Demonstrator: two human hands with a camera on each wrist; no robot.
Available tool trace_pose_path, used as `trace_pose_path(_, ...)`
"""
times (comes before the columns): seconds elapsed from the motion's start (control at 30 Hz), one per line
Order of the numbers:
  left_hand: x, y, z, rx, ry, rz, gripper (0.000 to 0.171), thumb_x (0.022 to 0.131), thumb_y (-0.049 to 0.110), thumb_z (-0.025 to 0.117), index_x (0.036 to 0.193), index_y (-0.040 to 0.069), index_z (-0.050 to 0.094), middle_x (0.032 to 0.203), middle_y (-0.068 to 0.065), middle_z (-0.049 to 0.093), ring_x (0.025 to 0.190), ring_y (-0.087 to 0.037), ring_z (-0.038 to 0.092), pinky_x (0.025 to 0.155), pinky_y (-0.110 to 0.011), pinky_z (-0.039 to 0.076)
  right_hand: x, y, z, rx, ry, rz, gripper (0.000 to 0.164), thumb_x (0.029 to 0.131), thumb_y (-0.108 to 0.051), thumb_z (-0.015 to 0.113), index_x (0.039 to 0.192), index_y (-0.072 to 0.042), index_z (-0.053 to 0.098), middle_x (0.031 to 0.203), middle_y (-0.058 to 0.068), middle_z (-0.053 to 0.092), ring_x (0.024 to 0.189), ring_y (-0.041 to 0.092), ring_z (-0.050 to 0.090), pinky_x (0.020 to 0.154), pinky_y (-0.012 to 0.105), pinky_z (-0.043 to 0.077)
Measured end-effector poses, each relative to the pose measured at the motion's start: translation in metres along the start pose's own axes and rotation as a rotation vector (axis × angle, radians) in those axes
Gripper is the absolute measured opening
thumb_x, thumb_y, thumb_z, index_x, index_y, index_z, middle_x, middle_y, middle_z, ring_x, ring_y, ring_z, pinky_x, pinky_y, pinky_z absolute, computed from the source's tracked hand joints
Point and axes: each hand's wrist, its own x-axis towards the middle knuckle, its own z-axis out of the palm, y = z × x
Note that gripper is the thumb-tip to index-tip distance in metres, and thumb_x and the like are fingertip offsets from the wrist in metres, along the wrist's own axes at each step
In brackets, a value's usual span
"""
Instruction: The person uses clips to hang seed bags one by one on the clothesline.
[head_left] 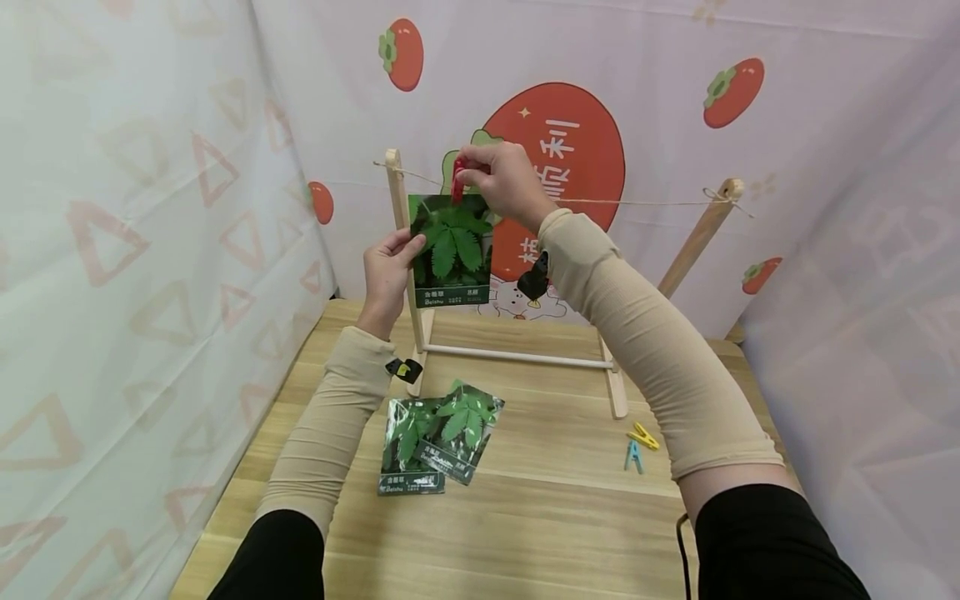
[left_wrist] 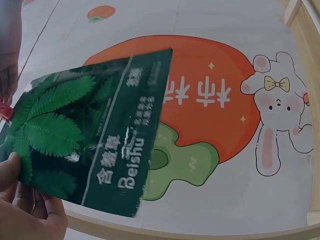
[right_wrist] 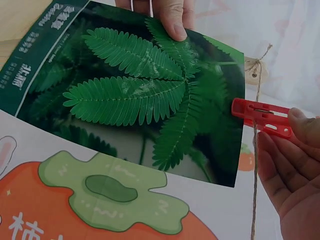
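A green seed packet with a leaf picture hangs upright at the string, near the left post. My left hand pinches its left edge, thumb on the printed front, as the left wrist view also shows the packet. At the packet's top edge, my right hand holds a red clothespin between thumb and fingers. The clothespin's tip overlaps the packet's edge in the right wrist view, and the string passes by its middle.
Two more seed packets lie overlapping on the wooden table. Yellow and blue clothespins lie at the right. The string runs between two wooden posts, joined low by a white rod. Printed cloth hangs behind.
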Motion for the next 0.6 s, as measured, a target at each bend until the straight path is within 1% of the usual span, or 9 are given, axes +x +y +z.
trace_pose_path(0.07,0.001,-0.0003,0.0,0.004,-0.002,0.005,0.007,0.089,0.012,0.071,0.088,0.019,0.071,0.082,0.011,0.072,0.078,-0.002,0.06,0.066,-0.022,0.041,0.0006,0.0009,-0.0008,0.009,-0.021,0.024,0.03,0.099,-0.019,0.056,0.125,-0.009,0.067,0.109,0.01,0.072,0.078,0.016,0.056,0.063,0.021,0.041)
trace_pose_path(0.13,0.0023,-0.0008,0.0,0.008,-0.004,0.008,0.004,0.089,0.012,0.071,0.092,0.015,0.072,0.081,0.013,0.07,0.079,-0.002,0.061,0.068,-0.021,0.042,0.0013,0.0017,-0.0015,0.016,-0.033,0.049,0.035,0.099,-0.02,0.057,0.132,-0.01,0.062,0.118,0.008,0.071,0.086,0.016,0.06,0.066,0.02,0.044)
trace_pose_path(0.23,0.0038,-0.0024,-0.0005,0.025,-0.006,0.009,0.015,0.089,0.013,0.071,0.102,0.007,0.072,0.083,0.013,0.069,0.084,-0.002,0.062,0.075,-0.02,0.045,0.002,0.0029,-0.0015,0.028,-0.047,0.074,0.039,0.098,-0.021,0.058,0.136,-0.011,0.058,0.124,0.007,0.069,0.099,0.015,0.064,0.073,0.02,0.049)
trace_pose_path(0.3,0.0042,-0.0034,-0.0011,0.053,0.002,0.011,0.022,0.09,0.014,0.07,0.11,0.003,0.07,0.086,0.013,0.067,0.087,-0.002,0.062,0.081,-0.02,0.046,0.0018,0.0038,-0.0008,0.043,-0.054,0.081,0.039,0.098,-0.021,0.059,0.136,-0.011,0.058,0.125,0.007,0.068,0.103,0.017,0.065,0.078,0.022,0.052)
trace_pose_path(0.4,0.0033,-0.0046,-0.0014,0.104,0.019,0.04,0.027,0.092,0.016,0.068,0.114,0.0,0.068,0.091,0.01,0.065,0.091,-0.004,0.062,0.087,-0.022,0.047,0.0005,0.0055,0.0003,0.061,-0.053,0.074,0.039,0.097,-0.02,0.06,0.135,-0.01,0.059,0.122,0.009,0.069,0.104,0.018,0.065,0.083,0.026,0.054)
trace_pose_path(0.53,0.0013,-0.0057,-0.0008,0.161,0.034,0.1,0.029,0.093,0.018,0.067,0.114,-0.002,0.068,0.095,0.004,0.065,0.091,-0.006,0.061,0.084,-0.022,0.049,-0.0013,0.0084,0.001,0.07,-0.043,0.055,0.039,0.098,-0.02,0.06,0.134,-0.008,0.059,0.12,0.01,0.069,0.105,0.019,0.064,0.088,0.029,0.053)
trace_pose_path(0.6,0.0008,-0.0065,-0.0008,0.177,0.04,0.116,0.03,0.093,0.019,0.067,0.115,-0.001,0.069,0.099,0.0,0.066,0.091,-0.005,0.06,0.082,-0.021,0.049,-0.002,0.0099,0.0008,0.07,-0.043,0.055,0.04,0.098,-0.021,0.06,0.136,-0.008,0.058,0.121,0.01,0.069,0.106,0.019,0.064,0.089,0.029,0.053)
